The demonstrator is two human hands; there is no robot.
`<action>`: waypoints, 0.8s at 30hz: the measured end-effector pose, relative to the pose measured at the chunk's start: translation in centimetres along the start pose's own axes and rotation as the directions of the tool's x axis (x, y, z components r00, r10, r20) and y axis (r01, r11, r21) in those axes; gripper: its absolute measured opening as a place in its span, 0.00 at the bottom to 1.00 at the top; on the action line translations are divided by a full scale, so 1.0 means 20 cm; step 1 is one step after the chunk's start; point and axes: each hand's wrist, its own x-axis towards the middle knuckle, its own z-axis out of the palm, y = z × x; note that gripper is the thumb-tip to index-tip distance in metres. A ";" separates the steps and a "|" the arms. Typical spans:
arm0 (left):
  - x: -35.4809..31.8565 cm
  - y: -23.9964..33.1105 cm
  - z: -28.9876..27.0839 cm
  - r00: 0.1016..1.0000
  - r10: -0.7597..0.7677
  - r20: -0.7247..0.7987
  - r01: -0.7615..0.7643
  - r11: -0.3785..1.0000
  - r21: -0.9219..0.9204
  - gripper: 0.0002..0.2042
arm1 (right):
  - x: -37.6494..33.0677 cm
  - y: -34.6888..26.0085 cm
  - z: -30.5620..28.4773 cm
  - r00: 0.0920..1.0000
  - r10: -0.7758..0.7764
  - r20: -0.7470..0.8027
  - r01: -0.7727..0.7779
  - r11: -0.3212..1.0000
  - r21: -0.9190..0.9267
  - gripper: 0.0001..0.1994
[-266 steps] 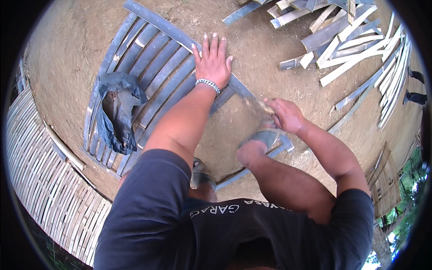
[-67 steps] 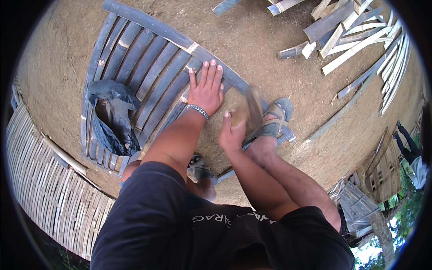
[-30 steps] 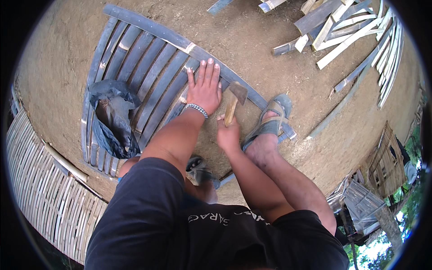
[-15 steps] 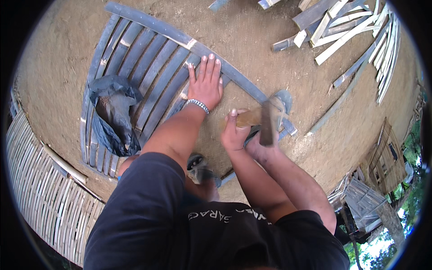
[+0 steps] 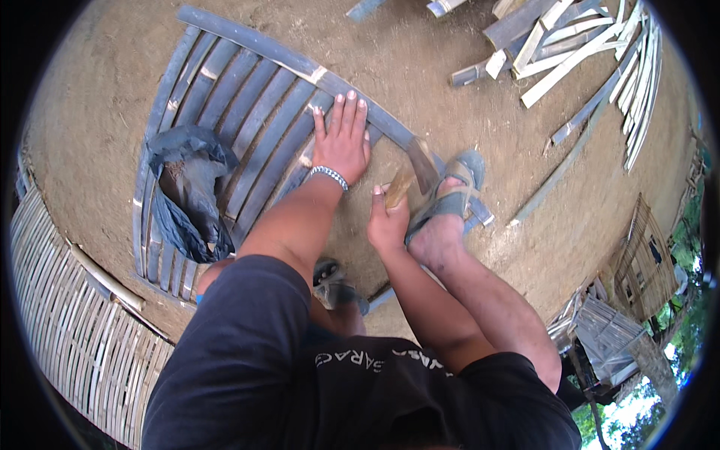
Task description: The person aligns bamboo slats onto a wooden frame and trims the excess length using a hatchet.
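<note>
A panel of grey-dark bamboo slats (image 5: 251, 105) lies on the dirt ground, bordered by a long bamboo rail (image 5: 259, 46). My left hand (image 5: 343, 142), a metal bracelet at its wrist, presses flat on the slat ends near that rail, fingers spread. In my right hand (image 5: 388, 223) is a wooden-handled tool (image 5: 400, 184), its flat dark head set across the handle. The blurred head is over the rail's near-right stretch, beside my sandalled right foot (image 5: 450, 196); contact cannot be made out. A crumpled black plastic bag (image 5: 191, 142) rests open on the slats, with thin brownish bits inside.
Split bamboo pieces (image 5: 555, 45) are heaped at the far right, beside a bundle of pale strips (image 5: 641, 97). One long curved strip (image 5: 559, 184) lies on the ground. A slatted bamboo platform (image 5: 82, 300) stands at the left. My left sandal (image 5: 334, 279) is between my arms.
My right hand has turned, and the tool's head has swung left and away from me, from over my right foot to the rail. My left hand stays put.
</note>
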 end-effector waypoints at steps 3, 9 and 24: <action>-0.04 0.01 0.03 1.000 0.011 -0.013 -0.012 1.000 -0.023 0.34 | -0.04 0.08 -0.02 0.995 -0.095 -0.009 0.096 0.993 0.075 0.13; 0.00 -0.01 0.02 1.000 0.017 -0.025 -0.017 1.000 0.011 0.33 | 0.10 0.00 0.04 0.999 0.009 0.031 -0.008 0.999 -0.033 0.13; -0.01 0.01 0.03 1.000 0.006 -0.001 -0.006 0.999 0.032 0.34 | 0.07 -0.06 0.04 0.987 -0.157 0.042 0.162 0.973 -0.165 0.13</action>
